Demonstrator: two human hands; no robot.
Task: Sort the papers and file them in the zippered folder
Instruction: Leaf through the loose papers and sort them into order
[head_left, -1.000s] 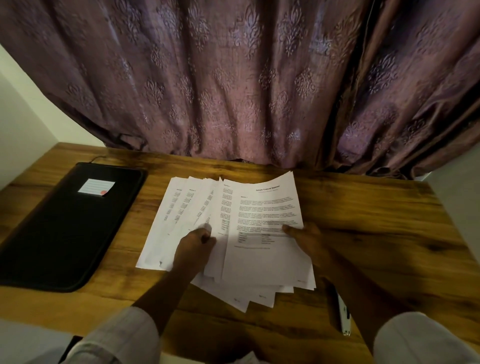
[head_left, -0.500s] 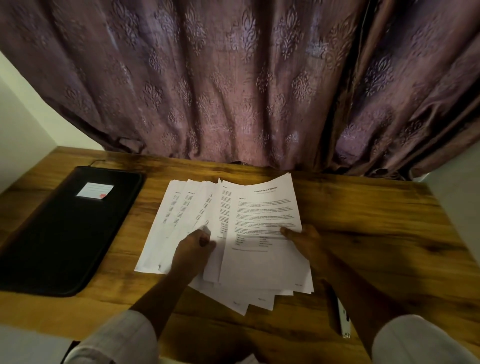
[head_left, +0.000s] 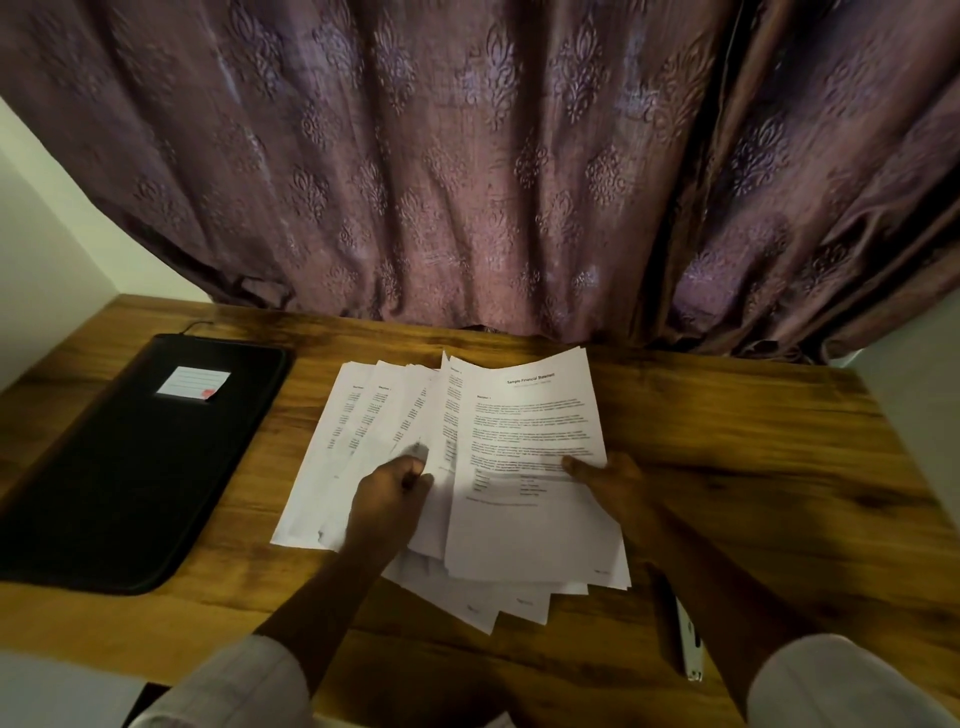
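White papers (head_left: 524, 467) fan across grained wooden tabletop (head_left: 753, 467), pinched by left hand (head_left: 387, 499), gripped by right hand (head_left: 613, 483); black zippered folder (head_left: 130, 467) beside.

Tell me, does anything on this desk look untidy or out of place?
The papers are not squared: they lie fanned, with corners sticking out at the near edge, while the left hand and right hand pinch them. A slim white object lies half hidden at the right. The zippered folder lies flat.
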